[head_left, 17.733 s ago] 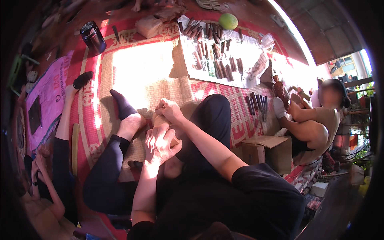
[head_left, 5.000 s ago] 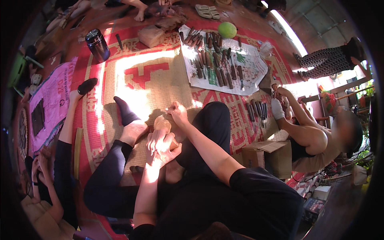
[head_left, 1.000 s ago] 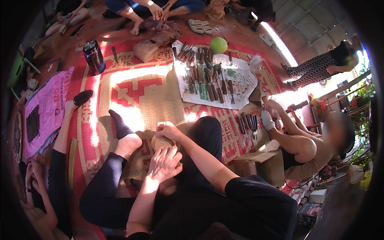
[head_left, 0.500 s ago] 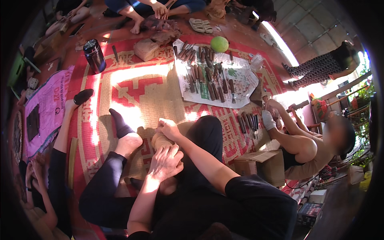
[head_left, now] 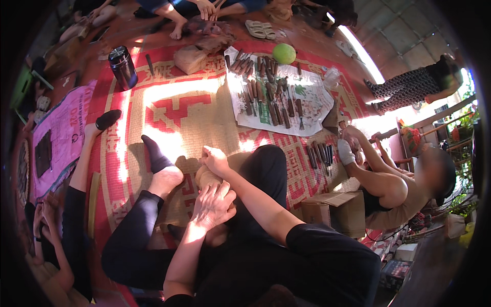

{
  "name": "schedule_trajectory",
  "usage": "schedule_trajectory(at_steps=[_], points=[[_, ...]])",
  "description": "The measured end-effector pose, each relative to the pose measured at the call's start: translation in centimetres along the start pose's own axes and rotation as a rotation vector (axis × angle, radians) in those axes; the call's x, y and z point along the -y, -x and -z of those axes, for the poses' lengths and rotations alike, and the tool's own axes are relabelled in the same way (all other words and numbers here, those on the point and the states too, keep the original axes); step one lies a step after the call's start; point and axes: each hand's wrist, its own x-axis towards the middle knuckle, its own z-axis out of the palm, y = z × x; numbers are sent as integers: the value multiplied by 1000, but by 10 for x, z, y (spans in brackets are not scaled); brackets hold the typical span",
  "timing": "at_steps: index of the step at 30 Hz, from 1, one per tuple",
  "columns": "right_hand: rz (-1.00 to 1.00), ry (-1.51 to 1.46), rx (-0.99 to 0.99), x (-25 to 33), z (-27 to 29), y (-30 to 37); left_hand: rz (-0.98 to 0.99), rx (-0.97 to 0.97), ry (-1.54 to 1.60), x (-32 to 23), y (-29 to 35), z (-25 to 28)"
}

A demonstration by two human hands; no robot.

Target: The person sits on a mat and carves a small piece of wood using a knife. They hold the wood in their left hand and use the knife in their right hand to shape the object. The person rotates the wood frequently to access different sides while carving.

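Between my two hands, over the mat and close to my crossed legs, is a rounded pale piece of wood (head_left: 205,177). My left hand (head_left: 212,205) lies against its near end, fingers bent and closed on it. My right hand (head_left: 215,161) is closed at the far end, touching the wood with its lower edge. Whatever my right fingers pinch is hidden from view. Farther off, a white sheet (head_left: 319,110) carries several wood-handled carving tools (head_left: 271,92). Several more tools (head_left: 319,156) lie on the mat to the right of my knee.
A patterned red and straw mat (head_left: 199,112) spreads ahead. On or around it are a dark flask (head_left: 123,69), a wood block (head_left: 189,60), a green round fruit (head_left: 284,53) and a cardboard box (head_left: 335,212). People sit at left, right and far side; one person's foot (head_left: 108,120) reaches in.
My right hand has shifted slightly up and stays at the wood's far end. My left hand keeps its hold with hardly any movement. The whole view has shifted slightly.
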Motion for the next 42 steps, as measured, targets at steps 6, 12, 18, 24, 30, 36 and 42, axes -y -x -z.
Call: schedule_trajectory(at_steps=[6,12,18,24,30,36,42], points=[[91,36,351,15,6,13,31,27,-10,-3,5,-1],[91,222,25,-1,-5,-5,14,8,28,-4,-5,-3],[51,114,382,21,11,12,18,33,-35,-3,8,-5],[35,196,215,19,-2,1,11,37,-29,-3,1,-1],[62,155,341,21,0,10,21,16,-37,-3,10,-6],[141,265,92,9,-14,-1,3,20,-21,-5,-1,-3],[47,182,363,20,0,6,21,19,-66,-5,10,-9]])
